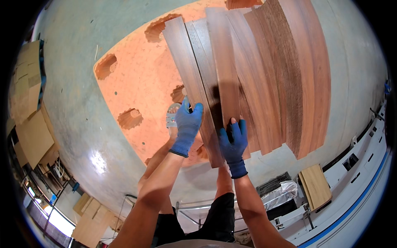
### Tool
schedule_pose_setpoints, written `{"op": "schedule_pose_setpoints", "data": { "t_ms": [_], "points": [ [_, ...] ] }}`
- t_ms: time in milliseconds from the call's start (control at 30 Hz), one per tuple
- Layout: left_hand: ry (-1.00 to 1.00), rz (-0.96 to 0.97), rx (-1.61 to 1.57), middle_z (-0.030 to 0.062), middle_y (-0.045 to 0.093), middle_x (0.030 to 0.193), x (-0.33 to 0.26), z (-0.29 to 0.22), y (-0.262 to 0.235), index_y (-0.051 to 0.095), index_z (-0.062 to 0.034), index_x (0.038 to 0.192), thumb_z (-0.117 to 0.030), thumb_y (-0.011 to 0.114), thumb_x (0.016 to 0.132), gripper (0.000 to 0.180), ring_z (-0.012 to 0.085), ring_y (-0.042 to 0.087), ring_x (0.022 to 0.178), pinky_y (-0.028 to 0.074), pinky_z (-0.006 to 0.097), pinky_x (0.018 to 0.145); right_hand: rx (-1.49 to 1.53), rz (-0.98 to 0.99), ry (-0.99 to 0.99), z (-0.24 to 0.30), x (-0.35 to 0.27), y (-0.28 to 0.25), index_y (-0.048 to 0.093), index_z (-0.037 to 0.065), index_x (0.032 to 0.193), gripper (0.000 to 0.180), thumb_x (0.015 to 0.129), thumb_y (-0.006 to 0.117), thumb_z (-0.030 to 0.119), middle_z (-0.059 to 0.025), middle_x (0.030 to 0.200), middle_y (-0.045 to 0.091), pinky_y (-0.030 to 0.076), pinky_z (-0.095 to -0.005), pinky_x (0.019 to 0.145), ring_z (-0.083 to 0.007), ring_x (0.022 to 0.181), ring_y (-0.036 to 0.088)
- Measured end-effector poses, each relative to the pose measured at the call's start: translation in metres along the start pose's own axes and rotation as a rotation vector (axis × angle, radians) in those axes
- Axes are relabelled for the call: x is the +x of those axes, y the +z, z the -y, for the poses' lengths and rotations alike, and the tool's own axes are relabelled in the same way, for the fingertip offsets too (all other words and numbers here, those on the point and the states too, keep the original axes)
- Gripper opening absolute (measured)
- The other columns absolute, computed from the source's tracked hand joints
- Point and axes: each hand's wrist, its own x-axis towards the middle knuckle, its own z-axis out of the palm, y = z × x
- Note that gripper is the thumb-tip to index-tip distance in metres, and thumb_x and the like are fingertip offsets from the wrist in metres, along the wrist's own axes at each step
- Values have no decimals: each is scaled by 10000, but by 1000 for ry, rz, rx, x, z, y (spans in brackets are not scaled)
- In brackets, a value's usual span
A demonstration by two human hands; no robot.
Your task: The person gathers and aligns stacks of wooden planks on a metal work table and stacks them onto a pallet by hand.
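Observation:
Several long brown wooden planks (269,74) lie side by side on an orange plastic pallet (136,78). My left hand (187,126), in a blue glove, rests on the near end of the leftmost dark plank (190,78). My right hand (234,140), also gloved in blue, grips the near end of a reddish plank (223,66) that lies tilted on top of the others. My bare legs and a sandalled foot (171,115) show below the planks on the pallet.
The pallet sits on a grey concrete floor (78,115). Flattened cardboard sheets (29,103) are stacked at the left. A small wooden board (316,186) and a white machine edge with a blue stripe (364,182) are at the lower right.

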Motion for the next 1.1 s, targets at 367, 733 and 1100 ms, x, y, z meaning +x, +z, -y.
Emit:
{"op": "schedule_pose_setpoints", "data": {
  "t_ms": [367,733,1100],
  "points": [
    [8,-49,224,97,767,1003,2,-10,6,685,-109,1233,-313,689,853,431,240,718,867,536,368,808,-9,-2,46,-7,-10,-33,631,-18,1209,430,797,744,34,-258,1212,582,534,-421,829,-431,991,613],
    [-40,121,232,189,686,852,-4,-49,38,625,16,967,-302,634,888,328,259,657,753,502,385,724,-41,31,9,-4,-15,-60,623,-16,1237,451,809,752,37,-258,1263,573,534,-385,855,-406,1042,622],
    [-172,179,-186,118,730,1002,24,10,41,642,10,1265,-154,558,970,347,192,696,906,551,323,805,40,149,35,12,-5,-46,630,-13,1229,436,813,733,67,-297,1339,543,508,-454,935,-452,1114,591]
  ]
}}
